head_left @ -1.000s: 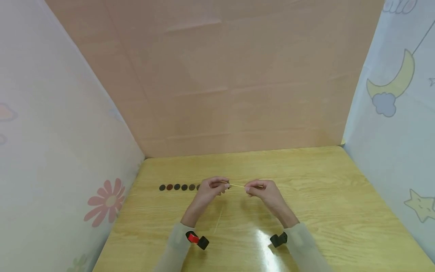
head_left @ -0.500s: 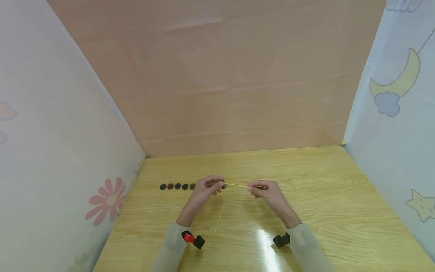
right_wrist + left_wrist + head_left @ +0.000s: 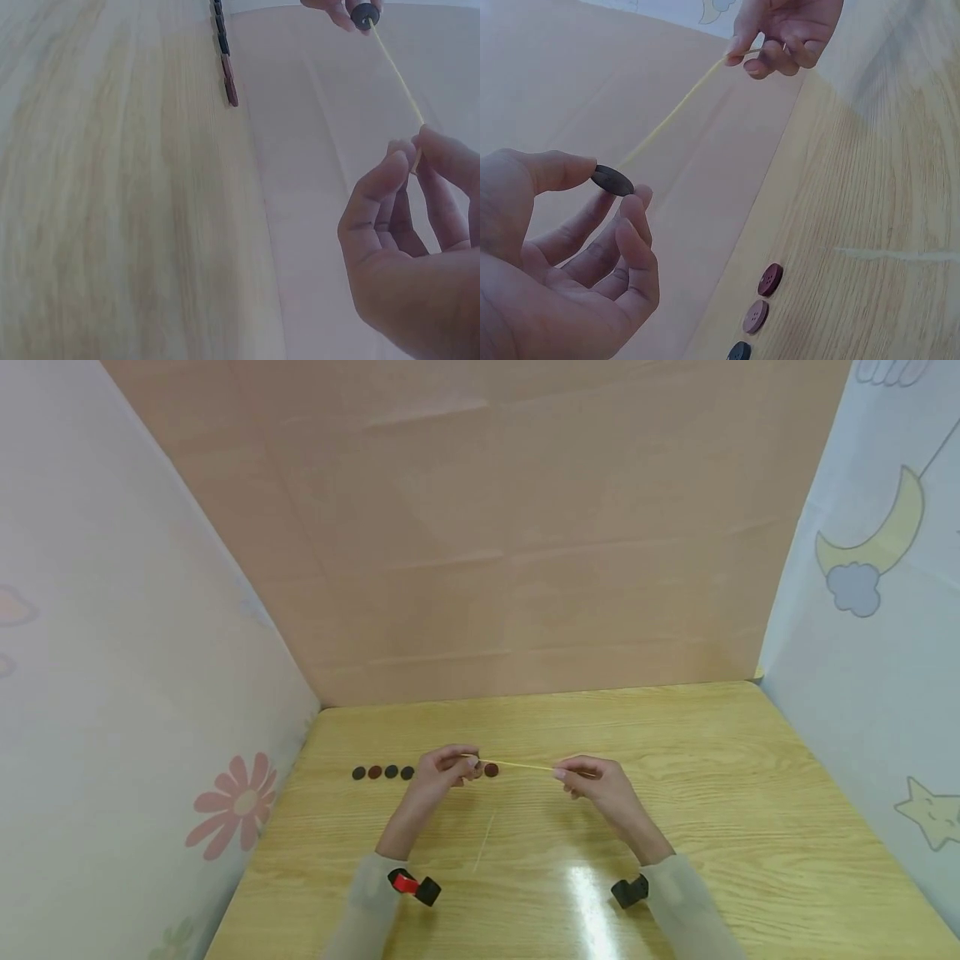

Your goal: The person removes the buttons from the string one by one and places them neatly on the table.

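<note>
My left hand (image 3: 437, 774) pinches a dark round button (image 3: 613, 181) between thumb and fingers, over the right part of a row of buttons. A yellow string (image 3: 517, 766) runs from the button to my right hand (image 3: 604, 787), stretched nearly straight between the two. In the right wrist view the string leaves the middle of the button's face. My right thumb and fingers pinch its other end, and a short piece (image 3: 416, 160) sticks out below the fingertips. A dark red button (image 3: 770, 279) and a brownish pink button (image 3: 756, 316) lie on the table below the left hand.
Several dark buttons (image 3: 391, 772) and a reddish one (image 3: 375, 772) continue the row to the left. A thin pale line (image 3: 483, 843) shows on the wooden table (image 3: 675, 735) before the hands. A pinkish-brown sheet (image 3: 495, 568) stands behind, with patterned white side walls.
My left hand has moved left and the right hand slightly right, so more yellow string shows between them. The dark red button at the row's right end has come into view.
</note>
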Motion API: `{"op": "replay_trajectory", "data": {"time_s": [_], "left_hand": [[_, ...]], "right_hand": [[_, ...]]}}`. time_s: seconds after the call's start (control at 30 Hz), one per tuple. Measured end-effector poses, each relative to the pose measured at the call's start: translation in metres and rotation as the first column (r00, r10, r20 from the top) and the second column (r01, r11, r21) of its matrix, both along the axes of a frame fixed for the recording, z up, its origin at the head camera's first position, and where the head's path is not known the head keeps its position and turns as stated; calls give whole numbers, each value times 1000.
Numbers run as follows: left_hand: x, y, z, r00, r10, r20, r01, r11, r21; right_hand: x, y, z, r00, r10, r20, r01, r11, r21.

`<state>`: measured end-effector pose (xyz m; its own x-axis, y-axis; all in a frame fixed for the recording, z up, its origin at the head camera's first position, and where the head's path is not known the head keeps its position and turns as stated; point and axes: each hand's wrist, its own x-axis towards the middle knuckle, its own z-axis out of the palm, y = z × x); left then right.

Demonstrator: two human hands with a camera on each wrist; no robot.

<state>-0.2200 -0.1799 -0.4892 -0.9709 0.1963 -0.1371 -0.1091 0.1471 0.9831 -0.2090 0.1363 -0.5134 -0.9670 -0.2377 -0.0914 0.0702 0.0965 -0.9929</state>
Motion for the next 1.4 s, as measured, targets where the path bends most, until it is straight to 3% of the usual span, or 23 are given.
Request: {"op": "replay_trajectory", "data": {"time_s": [0.5, 0.97, 1.4], "left_hand": [[2, -32, 7, 995, 96, 11, -97, 995, 21], [6, -85, 13, 978, 206, -20, -206, 976, -68], [7, -113, 12, 961, 277, -22, -277, 952, -133]], "right_hand": [[1, 8, -4, 1000, -13, 9, 13, 999, 32], [0, 27, -1, 1000, -19, 14, 17, 990, 140], [-2, 41, -12, 1000, 12, 17, -15, 983, 183]]}}
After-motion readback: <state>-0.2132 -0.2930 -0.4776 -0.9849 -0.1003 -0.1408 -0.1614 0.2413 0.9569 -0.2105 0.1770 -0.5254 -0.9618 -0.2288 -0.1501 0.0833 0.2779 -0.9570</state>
